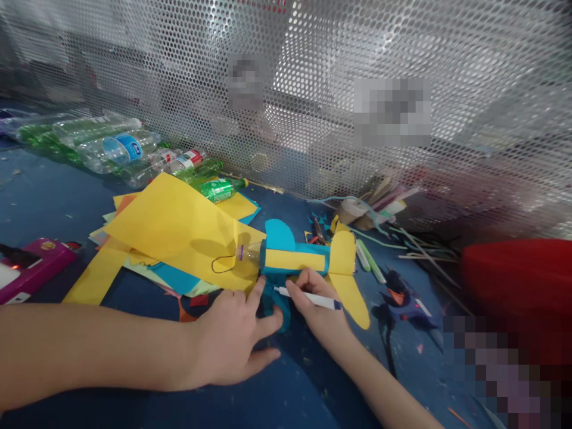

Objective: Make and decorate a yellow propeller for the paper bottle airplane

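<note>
A plastic bottle wrapped in blue paper (297,247) lies on its side, with a yellow strip (295,261) along it. Its clear neck points left, and yellow paper fins (343,253) stick out at its right end. A rounded blue paper piece (280,233) stands on its far side; another rounded blue piece (285,307) lies on the near side, partly hidden by my hands. My left hand (239,333) rests with fingers apart, its fingertips on that near piece. Pinched in my right hand (319,307) is a white marker pen (313,298), its tip at the near blue piece.
Stacked yellow and coloured paper sheets (174,232) lie left of the bottle. Several empty plastic bottles (120,146) line the perforated metal screen (187,89). A purple power strip (42,265) is at left, a glue gun (409,304) at right. People show behind the screen.
</note>
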Demonstrator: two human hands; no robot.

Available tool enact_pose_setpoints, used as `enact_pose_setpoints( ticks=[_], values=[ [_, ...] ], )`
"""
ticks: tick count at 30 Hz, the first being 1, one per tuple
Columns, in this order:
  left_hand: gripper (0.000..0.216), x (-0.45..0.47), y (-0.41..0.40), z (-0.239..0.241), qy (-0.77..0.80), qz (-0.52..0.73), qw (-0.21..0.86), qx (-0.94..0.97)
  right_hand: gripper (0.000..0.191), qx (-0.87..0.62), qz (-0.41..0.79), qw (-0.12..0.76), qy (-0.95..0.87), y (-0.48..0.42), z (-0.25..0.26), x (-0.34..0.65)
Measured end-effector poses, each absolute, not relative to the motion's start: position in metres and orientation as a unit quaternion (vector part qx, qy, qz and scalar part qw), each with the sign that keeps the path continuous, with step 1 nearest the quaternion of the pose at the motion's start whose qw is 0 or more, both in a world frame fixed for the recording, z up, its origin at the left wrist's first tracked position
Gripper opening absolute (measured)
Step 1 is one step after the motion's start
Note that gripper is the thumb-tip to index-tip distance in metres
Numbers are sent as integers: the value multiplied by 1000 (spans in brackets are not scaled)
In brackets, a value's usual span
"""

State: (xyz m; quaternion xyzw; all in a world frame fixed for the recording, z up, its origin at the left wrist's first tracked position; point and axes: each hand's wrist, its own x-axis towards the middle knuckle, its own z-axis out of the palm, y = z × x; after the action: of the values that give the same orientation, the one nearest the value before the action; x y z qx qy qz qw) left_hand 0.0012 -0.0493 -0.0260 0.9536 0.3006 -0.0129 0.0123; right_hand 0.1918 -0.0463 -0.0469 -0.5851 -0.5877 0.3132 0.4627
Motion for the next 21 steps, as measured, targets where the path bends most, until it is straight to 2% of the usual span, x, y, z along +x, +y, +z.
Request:
enact_pose_setpoints(
  ticks=[21],
  values=[
    [52,1,-49,-26,302,-13,15,953,31,-585,306,457,-595,-46,-47,192]
  ],
)
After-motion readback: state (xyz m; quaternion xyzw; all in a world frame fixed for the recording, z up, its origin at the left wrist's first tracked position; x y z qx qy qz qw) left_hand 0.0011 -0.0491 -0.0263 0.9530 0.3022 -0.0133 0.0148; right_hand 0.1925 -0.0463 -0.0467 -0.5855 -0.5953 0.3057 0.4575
